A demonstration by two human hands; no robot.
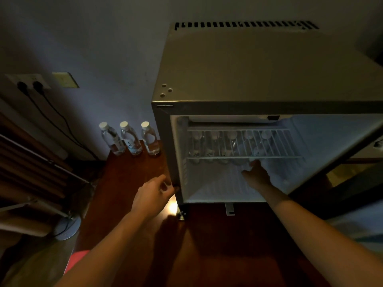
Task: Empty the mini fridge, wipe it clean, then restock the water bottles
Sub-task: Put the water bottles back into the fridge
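Inside the mini fridge (269, 108), right hand (256, 175) fingers clutch a white cloth (275, 170); left hand (153, 193) hangs loosely curled, empty.

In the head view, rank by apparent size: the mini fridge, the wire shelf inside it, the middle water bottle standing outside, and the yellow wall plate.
1. mini fridge
2. wire shelf
3. middle water bottle
4. yellow wall plate, though it sits farther back, so its true size is unsure.
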